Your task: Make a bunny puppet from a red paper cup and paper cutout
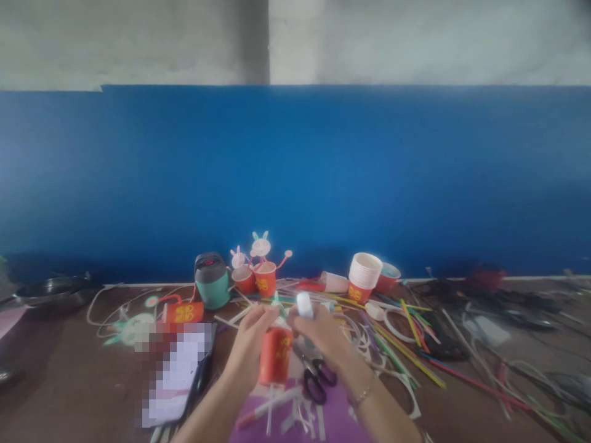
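Note:
A red paper cup [276, 357] with yellow print stands between my hands. My left hand [252, 335] is closed by the cup's upper edge, its fingertips pinching a small pale green and white paper piece [278, 309]. My right hand [321, 332] is closed around a white object with a rounded end [304, 305]; its exact kind is blurred. The right fingertips come close to the paper piece. Below the right hand, black-and-purple scissors [315, 376] lie by a purple sheet [258, 424] bearing white paper scraps and a pink-tipped white pen-like stick [268, 407].
Behind the hands stand a teal-and-black container [212, 282], a cup with a rabbit figure [265, 280] and stacked cups [364, 277]. A tipped cup [183, 312] and a phone-like slab [178, 378] lie left. Coloured sticks [406, 347] and paper rings spread right. A blue panel [295, 178] rises behind.

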Demonstrator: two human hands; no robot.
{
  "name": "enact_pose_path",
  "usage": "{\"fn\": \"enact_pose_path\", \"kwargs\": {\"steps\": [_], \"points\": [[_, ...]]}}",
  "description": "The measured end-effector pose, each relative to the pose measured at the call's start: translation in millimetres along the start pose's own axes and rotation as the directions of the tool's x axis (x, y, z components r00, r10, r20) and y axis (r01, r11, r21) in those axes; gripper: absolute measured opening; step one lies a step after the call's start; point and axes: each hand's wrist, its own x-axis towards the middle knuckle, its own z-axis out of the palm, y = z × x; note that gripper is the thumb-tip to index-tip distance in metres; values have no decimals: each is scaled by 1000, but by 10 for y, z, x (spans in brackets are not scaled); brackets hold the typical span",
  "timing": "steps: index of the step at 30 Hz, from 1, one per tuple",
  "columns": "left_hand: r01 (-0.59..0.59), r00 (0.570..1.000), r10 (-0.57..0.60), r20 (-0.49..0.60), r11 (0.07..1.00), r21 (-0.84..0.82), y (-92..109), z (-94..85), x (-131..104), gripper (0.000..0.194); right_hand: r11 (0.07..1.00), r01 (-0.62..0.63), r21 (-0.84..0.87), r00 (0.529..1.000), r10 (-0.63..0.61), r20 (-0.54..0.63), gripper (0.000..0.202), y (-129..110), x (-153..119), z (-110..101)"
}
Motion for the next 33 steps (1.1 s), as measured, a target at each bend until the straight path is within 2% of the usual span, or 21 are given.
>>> {"fn": "enact_pose_path", "kwargs": {"steps": [3, 6, 9, 11, 14, 17, 23, 26, 33], "points": [[-26, 999, 25, 33, 999, 36, -11, -35, 16, 33, 999, 28, -24, 999, -28, 17, 6, 35, 25, -18], [-183, 982, 188, -15, 969, 164, -36, -90, 56, 33, 992, 74, -105, 997, -74, 3, 8, 93, 44, -38], [-346, 908, 409, -91, 855, 387, -48, -151, 106, 28, 974, 156, -166, 987, -150, 49, 15, 118, 11, -46], [-406, 847, 523, -97, 754, 517, -46, -187, 131, 26, 958, 195, -208, 978, -174, 115, 14, 96, -40, -39], [-429, 808, 584, -82, 677, 598, -44, -217, 146, 25, 926, 237, -295, 965, -189, 181, 14, 33, -113, -12], [-436, 819, 570, -68, 694, 574, -44, -210, 131, 25, 900, 295, -322, 950, -240, 198, 15, 3, -138, 10], [-338, 908, 408, -97, 849, 407, -20, -142, 61, 31, 856, 302, -420, 952, -247, 182, 20, 54, -114, 1], [-294, 935, 341, -100, 900, 323, -11, -130, 43, 34, 845, 314, -433, 948, -258, 184, 20, 49, -115, 1], [-265, 954, 289, -76, 936, 231, -15, -140, 72, 32, 808, 343, -479, 939, -300, 167, 19, 64, -102, 16]]}}
